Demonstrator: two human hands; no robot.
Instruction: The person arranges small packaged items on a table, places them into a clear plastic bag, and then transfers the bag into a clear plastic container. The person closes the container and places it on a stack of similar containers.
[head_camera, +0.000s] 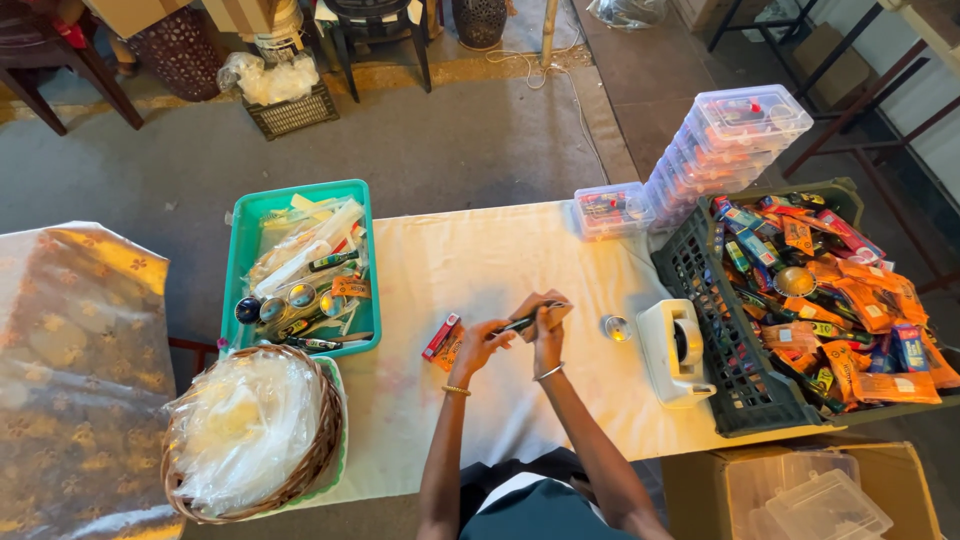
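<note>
Pen, dark and slim, lies across both hands over the middle of the white table. Left hand closed on its lower end; right hand closed on the upper end together with a small tan piece, kind cannot be told. Both wrists carry bangles. Red packet lies on the cloth just left of the left hand, apart from it. Small round tin sits right of the right hand, near the white tape dispenser. Dispenser touches the dark crate, which is filled with orange and blue packets. Stack of clear lidded boxes stands behind the crate; one more clear box beside it on the table. Teal tray with pens, tins and wrappers at table's left edge; wicker basket with plastic bags in front of it.
</note>
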